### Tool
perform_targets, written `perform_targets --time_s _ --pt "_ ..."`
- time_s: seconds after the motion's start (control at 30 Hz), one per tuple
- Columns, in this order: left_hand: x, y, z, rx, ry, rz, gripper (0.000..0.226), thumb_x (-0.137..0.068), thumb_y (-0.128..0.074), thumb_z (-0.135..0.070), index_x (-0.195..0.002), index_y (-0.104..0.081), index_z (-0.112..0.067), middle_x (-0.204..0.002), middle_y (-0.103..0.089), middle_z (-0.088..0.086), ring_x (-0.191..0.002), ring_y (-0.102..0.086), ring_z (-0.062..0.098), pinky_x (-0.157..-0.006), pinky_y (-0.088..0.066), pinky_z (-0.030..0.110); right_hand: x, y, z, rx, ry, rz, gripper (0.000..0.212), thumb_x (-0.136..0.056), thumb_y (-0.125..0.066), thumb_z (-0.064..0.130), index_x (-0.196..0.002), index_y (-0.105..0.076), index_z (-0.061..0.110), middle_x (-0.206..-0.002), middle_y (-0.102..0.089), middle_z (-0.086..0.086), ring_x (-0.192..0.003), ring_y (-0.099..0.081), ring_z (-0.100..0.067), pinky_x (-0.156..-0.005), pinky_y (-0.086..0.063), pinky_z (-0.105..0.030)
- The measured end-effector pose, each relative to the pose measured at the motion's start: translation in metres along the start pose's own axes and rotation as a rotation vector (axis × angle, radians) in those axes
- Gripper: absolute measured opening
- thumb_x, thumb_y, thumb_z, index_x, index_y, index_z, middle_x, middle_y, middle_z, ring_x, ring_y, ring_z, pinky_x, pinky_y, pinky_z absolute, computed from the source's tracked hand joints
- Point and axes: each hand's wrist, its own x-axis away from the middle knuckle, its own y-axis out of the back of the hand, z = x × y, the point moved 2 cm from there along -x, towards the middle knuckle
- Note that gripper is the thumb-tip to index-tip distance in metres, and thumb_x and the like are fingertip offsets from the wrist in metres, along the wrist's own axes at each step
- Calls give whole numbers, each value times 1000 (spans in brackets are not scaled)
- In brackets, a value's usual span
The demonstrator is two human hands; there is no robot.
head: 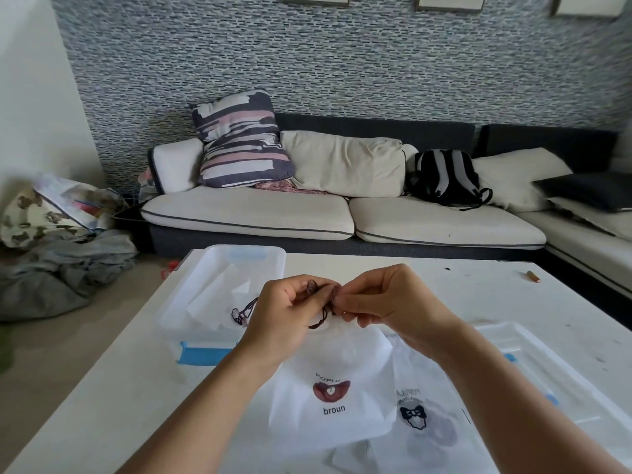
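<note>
A white drawstring pouch (333,381) printed with a brown-red round logo and the word "broun" hangs above the white table (427,278). My left hand (284,316) and my right hand (379,302) meet at its top. Each pinches the dark brown drawstring (318,323), which loops between the fingers. A second white pouch (424,419) with a dark bow-tie logo lies flat under and to the right of the first.
A clear plastic bin (219,285) with blue latches holds white pouches at the left. Its lid (561,374) lies at the right. A small brown stick (532,276) lies far right. Behind stand a sofa (342,213) with a backpack (444,177) and a clothes pile (61,261).
</note>
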Motion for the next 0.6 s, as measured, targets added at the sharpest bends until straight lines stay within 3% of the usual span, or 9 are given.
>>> perform_targets --time_s 0.1,0.2,0.3,0.4,0.53,0.6 --pt "0 0 0 -2 -10 16 13 -94 -64 -6 -92 -77 -7 -84 -77 10 -85 -72 23 -85 -57 30 0 -3 1 -29 -42 -62 19 -76 -83 1 -89 -69 -4 -69 -72 -16 -56 -62 -16 -53 -47 -23" --pt "2 0 -3 3 -17 5 13 -92 -66 -5 -91 -78 -10 -87 -78 5 -88 -74 20 -85 -56 27 1 -2 3 67 -36 -37 26 -76 -84 4 -100 -74 4 -65 -69 -11 -53 -52 -14 -52 -41 -24" --pt "2 1 -5 -13 -51 56 16 -93 -63 -2 -92 -78 -7 -87 -78 9 -90 -74 27 -87 -57 33 3 -1 7 163 -31 16 8 -77 -84 11 -82 -80 8 -62 -63 -7 -55 -46 -13 -53 -36 -22" --pt "3 1 -7 -103 -115 95 17 -94 -64 -3 -90 -79 -11 -83 -78 6 -87 -74 28 -87 -57 38 4 1 7 247 -11 11 10 -76 -85 11 -69 -78 11 -57 -62 -2 -52 -45 -9 -52 -36 -18" --pt "7 -4 -12 -373 -282 -6 14 -88 -72 -6 -86 -81 -17 -79 -76 -11 -76 -71 7 -73 -52 17 4 3 3 297 3 -37 19 -74 -87 14 -62 -73 14 -55 -63 -2 -50 -47 -10 -51 -37 -18" --pt "5 -3 -14 -480 -398 -46 13 -86 -74 -6 -86 -80 -17 -77 -74 -14 -73 -68 4 -70 -48 12 3 3 3 293 17 -64 19 -76 -86 13 -63 -72 11 -55 -61 -7 -50 -46 -10 -51 -36 -19"
